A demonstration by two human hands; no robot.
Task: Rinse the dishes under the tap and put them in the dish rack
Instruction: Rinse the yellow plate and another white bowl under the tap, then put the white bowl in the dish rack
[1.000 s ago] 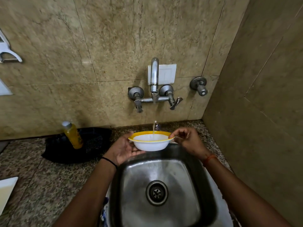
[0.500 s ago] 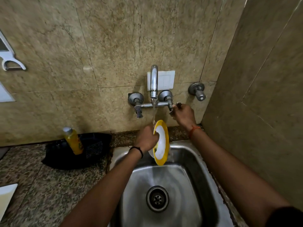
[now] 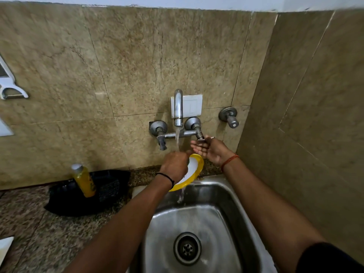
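Item: white bowl with yellow rim (image 3: 194,170), held tilted on edge above the back of the steel sink (image 3: 226,196) by the left hand (image 3: 174,166), fingers curled round its rim, presumably so the stream from the tap (image 3: 178,107) ran off it. Right hand (image 3: 208,148): fingers relaxed and spread, touching the right tap handle (image 3: 201,136), apparently regulating flow. Dish rack not visible.

Yellow-rimmed white bowl (image 3: 194,170), steel-grey sink (image 3: 222,196), speckled brown counter (image 3: 49,239), yellow bottle (image 3: 83,179).
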